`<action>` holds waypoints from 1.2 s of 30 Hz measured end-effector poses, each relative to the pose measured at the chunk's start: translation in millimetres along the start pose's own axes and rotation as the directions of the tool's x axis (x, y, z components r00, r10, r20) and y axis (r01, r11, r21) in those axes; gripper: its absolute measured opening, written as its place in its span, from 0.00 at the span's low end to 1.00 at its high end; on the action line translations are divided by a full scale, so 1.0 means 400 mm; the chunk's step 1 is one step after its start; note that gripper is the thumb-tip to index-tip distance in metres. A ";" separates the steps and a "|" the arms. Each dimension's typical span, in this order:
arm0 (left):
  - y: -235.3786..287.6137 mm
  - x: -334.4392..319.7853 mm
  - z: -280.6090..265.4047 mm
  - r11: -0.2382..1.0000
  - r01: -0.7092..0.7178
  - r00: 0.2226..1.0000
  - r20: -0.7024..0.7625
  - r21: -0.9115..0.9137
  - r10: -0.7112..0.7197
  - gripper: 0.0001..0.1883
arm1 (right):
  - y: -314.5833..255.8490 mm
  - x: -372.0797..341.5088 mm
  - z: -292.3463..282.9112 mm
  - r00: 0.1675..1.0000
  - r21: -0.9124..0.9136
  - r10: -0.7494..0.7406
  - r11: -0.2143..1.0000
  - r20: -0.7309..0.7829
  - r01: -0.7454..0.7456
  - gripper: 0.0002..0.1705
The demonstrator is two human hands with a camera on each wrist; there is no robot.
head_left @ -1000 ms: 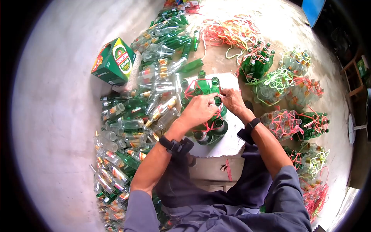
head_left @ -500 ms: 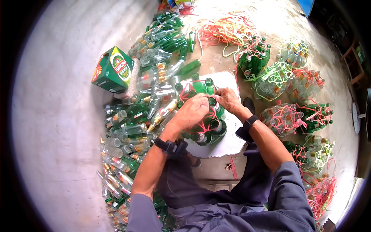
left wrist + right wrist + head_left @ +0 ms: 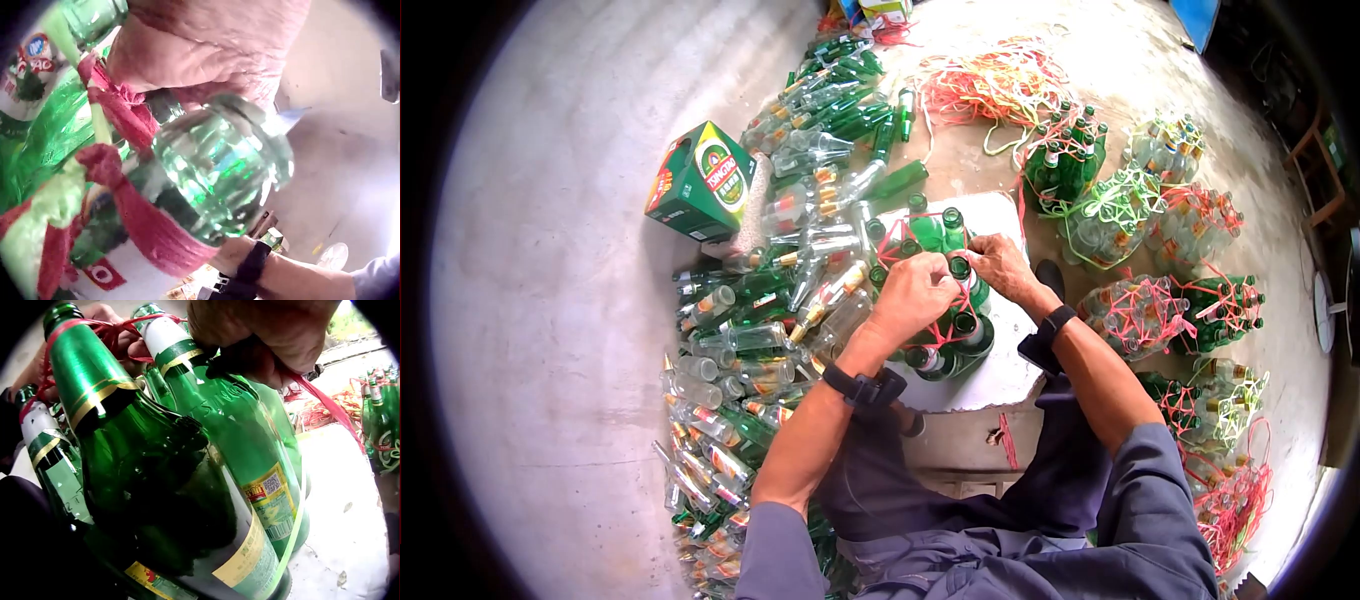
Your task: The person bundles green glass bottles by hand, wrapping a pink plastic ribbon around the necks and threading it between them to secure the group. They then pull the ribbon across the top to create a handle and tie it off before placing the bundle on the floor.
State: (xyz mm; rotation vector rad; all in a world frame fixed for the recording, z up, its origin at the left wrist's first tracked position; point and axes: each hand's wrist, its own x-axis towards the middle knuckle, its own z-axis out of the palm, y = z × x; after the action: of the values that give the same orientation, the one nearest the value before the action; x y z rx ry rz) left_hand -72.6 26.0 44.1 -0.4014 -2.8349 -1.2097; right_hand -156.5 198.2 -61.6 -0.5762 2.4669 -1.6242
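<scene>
Green glass bottles [image 3: 953, 233] stand in a bundle on a white block [image 3: 1003, 360], with red straps knotted round their necks. The left hand [image 3: 917, 292] is over the near left of the bundle, fingers curled on the red strap [image 3: 164, 247] beside a bottle neck. Across that neck, the right hand [image 3: 1006, 270] pinches the strap with bent fingers. In the right wrist view a red tail [image 3: 331, 407] trails out from under the right hand, and a pale green strap [image 3: 295, 540] runs down the bottles. The left fingertips are partly hidden behind glass in the left wrist view.
Many loose bottles [image 3: 745, 337] lie along the left. Strapped bottle bundles [image 3: 1122, 315] stand on the floor at right. A heap of red and yellow straps [image 3: 995, 80] lies beyond the block, and a green carton [image 3: 703, 185] stands at far left. The person's knees flank the block.
Both hands stay at the same bottle neck; the left hand has drawn slightly back from the right. The head view has shifted a little.
</scene>
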 end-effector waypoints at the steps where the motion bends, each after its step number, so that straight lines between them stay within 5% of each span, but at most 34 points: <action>1: 0.004 -0.002 0.002 0.999 0.053 0.998 -0.013 -0.009 -0.054 0.07 | -0.008 -0.003 -0.005 1.000 0.000 -0.001 1.000 0.001 0.001 0.31; 6: 0.034 -0.012 -0.007 0.978 0.189 0.980 -0.040 -0.083 -0.193 0.08 | -0.043 -0.017 -0.037 1.000 -0.037 -0.011 0.999 0.021 0.011 0.31; 8: 0.009 -0.016 0.008 0.996 0.046 0.987 -0.155 0.071 -0.035 0.10 | -0.060 -0.022 -0.045 1.000 -0.045 0.001 0.999 0.030 0.000 0.31; 17: 0.068 -0.032 -0.037 0.888 0.089 0.962 -0.271 0.451 0.041 0.07 | -0.062 -0.023 -0.040 0.997 0.018 -0.053 0.998 0.063 0.052 0.26; 25: 0.034 -0.012 -0.113 0.923 0.194 0.968 -0.215 0.332 -0.126 0.05 | -0.079 -0.023 -0.046 0.992 0.053 -0.088 0.995 0.086 0.084 0.17; 29: -0.008 0.013 -0.110 0.928 0.196 0.962 -0.245 0.317 -0.120 0.05 | -0.080 -0.023 -0.048 0.992 0.025 -0.083 0.996 0.093 0.081 0.16; 31: -0.019 0.022 -0.112 0.941 0.101 0.958 -0.288 0.324 -0.004 0.05 | -0.074 -0.028 -0.048 0.992 0.078 -0.072 0.995 0.108 0.064 0.17; 36: -0.042 0.053 -0.120 0.951 0.127 0.964 -0.260 0.283 -0.052 0.05 | -0.073 -0.033 -0.059 0.991 0.051 -0.061 0.997 0.115 0.056 0.17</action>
State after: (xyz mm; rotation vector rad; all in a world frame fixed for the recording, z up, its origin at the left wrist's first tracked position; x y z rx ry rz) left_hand -100.4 -14.9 68.5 -0.0968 -2.7725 -0.7574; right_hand -144.7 213.4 -26.9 -0.7214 2.3428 -1.6162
